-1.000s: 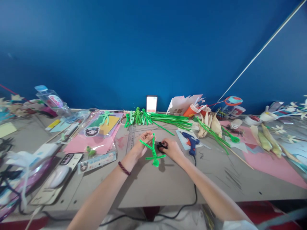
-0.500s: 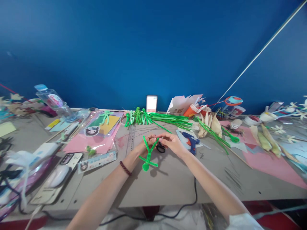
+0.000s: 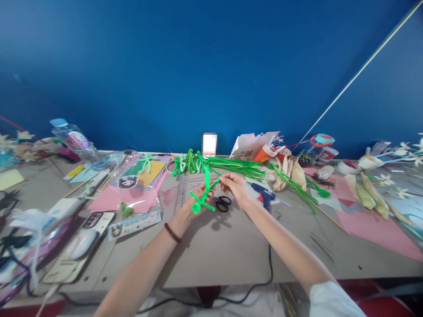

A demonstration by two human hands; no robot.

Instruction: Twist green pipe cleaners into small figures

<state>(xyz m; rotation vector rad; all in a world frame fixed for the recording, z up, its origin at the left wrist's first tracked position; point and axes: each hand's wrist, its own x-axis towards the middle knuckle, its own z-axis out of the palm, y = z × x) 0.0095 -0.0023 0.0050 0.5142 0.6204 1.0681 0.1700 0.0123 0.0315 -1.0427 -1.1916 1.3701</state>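
Note:
A bright green pipe-cleaner figure (image 3: pixel 205 193) with a round head and spread limbs is held up over the middle of the table. My left hand (image 3: pixel 199 197) grips it from behind, its fingers partly hidden by the figure. My right hand (image 3: pixel 233 185) pinches the tip of one of its long limbs. Just below and between the hands, black-handled scissors (image 3: pixel 223 203) lie on the tabletop. Behind them stretches a bundle of green pipe cleaners (image 3: pixel 236 166), next to several small green figures (image 3: pixel 191 161).
A blue glue gun (image 3: pixel 263 193) lies to the right, near dried husks (image 3: pixel 297 174). On the left are pink paper (image 3: pixel 109 196), a phone (image 3: pixel 68 264) with a white mouse (image 3: pixel 84 243), and a bottle (image 3: pixel 74 136). A metal ruler (image 3: pixel 181 191) lies behind my left hand.
The figure has tilted up and its head has moved away from me. My right hand now holds a limb tip slightly apart from my left hand. More of the scissors shows.

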